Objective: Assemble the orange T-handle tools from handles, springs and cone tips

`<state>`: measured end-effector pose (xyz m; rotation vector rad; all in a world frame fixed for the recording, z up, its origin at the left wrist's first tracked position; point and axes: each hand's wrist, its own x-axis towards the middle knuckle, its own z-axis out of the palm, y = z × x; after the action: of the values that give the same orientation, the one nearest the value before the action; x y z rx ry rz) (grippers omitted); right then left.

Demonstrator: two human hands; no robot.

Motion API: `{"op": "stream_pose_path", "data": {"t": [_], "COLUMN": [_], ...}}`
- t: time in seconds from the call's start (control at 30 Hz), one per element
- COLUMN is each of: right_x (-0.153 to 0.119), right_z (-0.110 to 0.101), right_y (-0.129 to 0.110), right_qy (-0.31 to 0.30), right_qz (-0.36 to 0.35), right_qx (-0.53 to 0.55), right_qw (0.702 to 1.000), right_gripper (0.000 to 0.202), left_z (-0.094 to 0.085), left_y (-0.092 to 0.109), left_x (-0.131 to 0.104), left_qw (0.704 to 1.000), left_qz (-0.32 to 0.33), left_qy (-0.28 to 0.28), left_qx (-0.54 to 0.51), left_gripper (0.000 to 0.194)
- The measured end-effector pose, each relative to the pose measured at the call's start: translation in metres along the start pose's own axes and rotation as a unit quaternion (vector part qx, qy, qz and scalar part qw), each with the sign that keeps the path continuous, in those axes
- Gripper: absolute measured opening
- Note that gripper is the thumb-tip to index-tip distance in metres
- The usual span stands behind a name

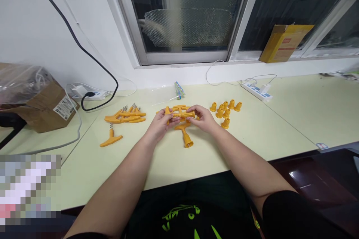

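Observation:
Both hands hold a yellow corkscrew [183, 114] sideways above the table. Its T-handle is in my left hand [161, 124], fingers closed around it. My right hand [204, 118] pinches the bell-shaped sleeve at the other end; the metal screw cannot be seen. Just below and behind lie more yellow corkscrews, one with its bell [188, 141] toward me. To the left is a pile of corkscrews [125, 116] with bare metal spirals, and a single corkscrew [111, 140] lies nearer me. Several loose yellow bell sleeves [225, 123] stand to the right.
A clear plastic bag [164, 94] lies by the wall behind my hands. Power strips [256, 91] with cables sit at the back, right and left. A cardboard box [45, 101] stands at the far left; a yellow carton [284, 43] leans on the window.

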<state>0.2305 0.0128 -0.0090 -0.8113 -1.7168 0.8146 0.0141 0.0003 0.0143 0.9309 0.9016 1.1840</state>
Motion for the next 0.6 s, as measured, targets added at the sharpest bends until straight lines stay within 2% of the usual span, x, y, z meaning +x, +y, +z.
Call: {"op": "stream_pose_path", "data": {"t": [0.4,0.6], "right_x": [0.000,0.002], "right_z": [0.005,0.003], "right_y": [-0.008,-0.014], "right_qy": [-0.010,-0.063], "right_qz": [0.142,0.229], "right_qx": [0.130,0.164], "right_qw": [0.981,0.957], "right_gripper": [0.033,0.040], "left_z": [-0.003,-0.003], "left_y": [-0.004,-0.008], "left_x": [0.000,-0.005], "left_qw": [0.987,0.966], "left_qz": [0.104,0.173], "left_qy": [-0.068,-0.096], "left_qx": [0.100,0.168], "left_gripper": [0.032,0.041]}}
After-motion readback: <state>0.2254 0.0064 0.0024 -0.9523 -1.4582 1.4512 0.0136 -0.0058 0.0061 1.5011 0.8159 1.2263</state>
